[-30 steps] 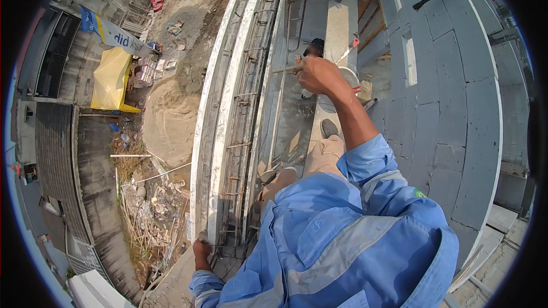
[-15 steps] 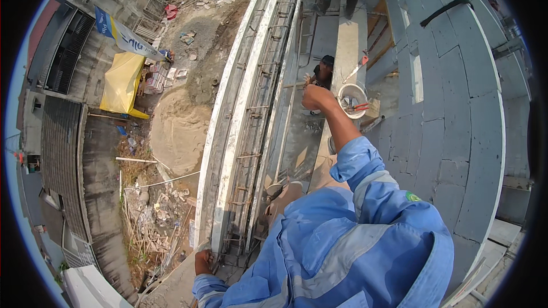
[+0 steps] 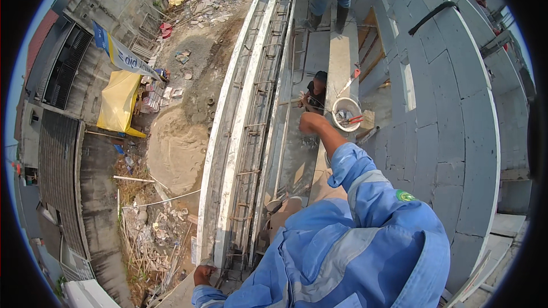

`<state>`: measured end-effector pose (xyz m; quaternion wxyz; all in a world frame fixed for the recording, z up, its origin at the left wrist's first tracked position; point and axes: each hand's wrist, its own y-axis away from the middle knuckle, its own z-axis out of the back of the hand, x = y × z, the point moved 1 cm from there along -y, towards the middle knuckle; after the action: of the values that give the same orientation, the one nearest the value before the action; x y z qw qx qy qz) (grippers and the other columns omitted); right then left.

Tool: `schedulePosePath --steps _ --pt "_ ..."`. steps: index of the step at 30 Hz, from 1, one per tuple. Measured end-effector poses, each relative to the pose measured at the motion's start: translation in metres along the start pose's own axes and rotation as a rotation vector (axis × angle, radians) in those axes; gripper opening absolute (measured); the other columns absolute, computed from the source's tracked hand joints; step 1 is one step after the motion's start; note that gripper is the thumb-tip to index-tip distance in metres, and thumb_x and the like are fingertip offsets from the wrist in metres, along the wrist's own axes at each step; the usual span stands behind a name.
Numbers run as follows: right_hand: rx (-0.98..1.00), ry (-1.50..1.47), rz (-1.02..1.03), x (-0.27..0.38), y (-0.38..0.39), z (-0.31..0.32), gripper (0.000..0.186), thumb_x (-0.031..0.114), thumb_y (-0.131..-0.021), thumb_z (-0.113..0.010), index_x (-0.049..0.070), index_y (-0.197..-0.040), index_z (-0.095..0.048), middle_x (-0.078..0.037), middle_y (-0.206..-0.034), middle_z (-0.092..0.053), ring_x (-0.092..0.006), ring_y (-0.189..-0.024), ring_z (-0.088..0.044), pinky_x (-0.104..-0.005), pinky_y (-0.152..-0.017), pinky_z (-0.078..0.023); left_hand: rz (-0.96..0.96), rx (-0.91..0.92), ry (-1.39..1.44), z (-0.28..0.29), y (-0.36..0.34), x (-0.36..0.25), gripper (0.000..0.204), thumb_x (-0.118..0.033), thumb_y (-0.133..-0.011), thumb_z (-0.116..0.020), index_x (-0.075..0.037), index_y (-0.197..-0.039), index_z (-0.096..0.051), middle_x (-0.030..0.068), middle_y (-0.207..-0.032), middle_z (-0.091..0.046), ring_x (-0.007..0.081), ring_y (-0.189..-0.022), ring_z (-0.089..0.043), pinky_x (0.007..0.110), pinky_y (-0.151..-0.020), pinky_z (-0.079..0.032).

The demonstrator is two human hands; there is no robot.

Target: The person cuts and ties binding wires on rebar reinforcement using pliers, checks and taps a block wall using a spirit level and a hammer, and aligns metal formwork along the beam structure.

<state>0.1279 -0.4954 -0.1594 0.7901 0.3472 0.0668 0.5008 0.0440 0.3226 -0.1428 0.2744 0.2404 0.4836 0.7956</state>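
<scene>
My right hand (image 3: pixel 311 124) is stretched out ahead over the gap beside the plank, its fingers curled closed. Whatever it may hold is too small or hidden to make out. Just right of it, a white bucket (image 3: pixel 333 122) with red-handled tools (image 3: pixel 355 120) inside stands on the long plank (image 3: pixel 344 51). At lower left, my left hand (image 3: pixel 204 275) is curled at the near end of the white-edged formwork (image 3: pixel 204 231); what its fingers close on is hidden. Steel reinforcing bars (image 3: pixel 249 172) run along the formwork trough between my hands.
Below my right hand, a person (image 3: pixel 318 86) looks out beside the plank. Another person in boots (image 3: pixel 342 18) stands farther along it. A red-handled trowel (image 3: pixel 349 81) lies beyond the bucket. A grey block wall (image 3: pixel 451 137) rises at right; left is a drop to a sand heap (image 3: pixel 177 154).
The view has tilted slightly, showing more of the booted person's legs. My right hand has dipped a little, and the person below shows more. My left hand stays by the formwork's end.
</scene>
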Motion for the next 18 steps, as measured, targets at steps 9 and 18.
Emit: schedulePosePath --steps 9,18 --pt "0.038 -0.01 0.141 -0.029 0.118 -0.097 0.034 0.019 -0.08 -0.048 -0.001 -0.094 -0.071 -0.02 -0.102 -0.068 -0.0369 -0.099 -0.064 -0.0444 -0.088 -0.051 -0.524 -0.19 -1.266 -0.037 0.014 -0.067 0.028 -0.029 -0.08 -0.063 -0.01 -0.099 -0.073 0.0127 -0.099 -0.071 0.0267 -0.097 -0.067 0.036 -0.084 -0.053" --pt "0.074 -0.049 0.194 -0.052 0.164 -0.169 0.03 0.018 -0.078 -0.049 0.003 -0.09 -0.072 -0.018 -0.097 -0.069 -0.0361 -0.09 -0.066 -0.0427 -0.084 -0.051 -0.543 -0.08 -1.783 -0.043 0.084 -0.074 0.025 -0.022 -0.079 -0.061 -0.015 -0.099 -0.074 0.0095 -0.107 -0.07 0.0249 -0.101 -0.067 0.039 -0.083 -0.054"
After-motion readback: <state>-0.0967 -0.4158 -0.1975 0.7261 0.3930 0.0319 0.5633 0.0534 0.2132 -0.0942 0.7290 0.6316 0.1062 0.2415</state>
